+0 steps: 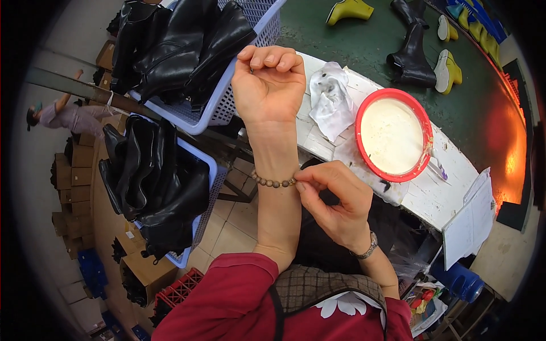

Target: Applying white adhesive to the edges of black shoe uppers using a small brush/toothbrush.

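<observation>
My left hand (269, 91) is raised palm toward me, its fingers loosely curled and nothing seen in it. Around the left wrist sits a beaded bracelet (267, 182). The thumb and forefinger of my right hand (338, 202) pinch that bracelet at its right side. A watch or metal band (371, 245) circles my right wrist. Beyond my hands, on a white worktop (355, 85), stands a red bowl (362, 128) of cream-coloured paste. A stained white cloth (333, 99) lies between the bowl and my left hand.
Two blue plastic baskets (224, 108) of black boots (153, 170) stand at the left. On the green surface (335, 42) lie more black boots (410, 57) and yellow ones (350, 10). Papers (469, 219) hang over the right edge. A person (68, 113) is far left, near cardboard boxes (79, 176).
</observation>
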`<state>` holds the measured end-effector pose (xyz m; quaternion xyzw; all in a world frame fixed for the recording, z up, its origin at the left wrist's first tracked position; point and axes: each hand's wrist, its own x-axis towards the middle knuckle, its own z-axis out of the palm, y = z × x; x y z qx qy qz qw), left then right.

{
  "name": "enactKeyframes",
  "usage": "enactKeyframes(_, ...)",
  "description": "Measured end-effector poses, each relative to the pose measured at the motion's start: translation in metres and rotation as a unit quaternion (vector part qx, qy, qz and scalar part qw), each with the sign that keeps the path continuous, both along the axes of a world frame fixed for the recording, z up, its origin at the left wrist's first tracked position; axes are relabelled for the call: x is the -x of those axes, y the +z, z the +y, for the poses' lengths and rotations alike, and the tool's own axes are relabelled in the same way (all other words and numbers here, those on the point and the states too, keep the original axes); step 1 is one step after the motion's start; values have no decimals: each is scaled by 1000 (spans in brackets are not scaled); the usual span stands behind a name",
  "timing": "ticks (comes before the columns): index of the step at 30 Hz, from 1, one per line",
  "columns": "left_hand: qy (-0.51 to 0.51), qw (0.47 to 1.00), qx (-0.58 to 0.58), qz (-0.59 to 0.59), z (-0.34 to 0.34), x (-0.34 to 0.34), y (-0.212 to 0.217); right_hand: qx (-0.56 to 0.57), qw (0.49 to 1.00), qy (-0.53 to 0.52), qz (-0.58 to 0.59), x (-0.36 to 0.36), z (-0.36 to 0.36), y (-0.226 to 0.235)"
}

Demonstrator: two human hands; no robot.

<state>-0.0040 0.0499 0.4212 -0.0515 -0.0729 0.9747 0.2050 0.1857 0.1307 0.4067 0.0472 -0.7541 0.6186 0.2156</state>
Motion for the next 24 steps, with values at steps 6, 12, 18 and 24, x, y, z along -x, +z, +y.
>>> enactKeyframes(6,20,1000,20,8,1,-2,3,-37,999,12,-21,-1,5,6)
enactKeyframes(12,94,988,121,33,3,-6,1,-193,981,7,8,1,9,18)
enactKeyframes(18,159,962,216,49,12,-10,7,-289,957,13,-7,1,16,28)
enactKeyframes(24,171,958,225,50,7,-10,4,-356,933,5,47,7,7,18)
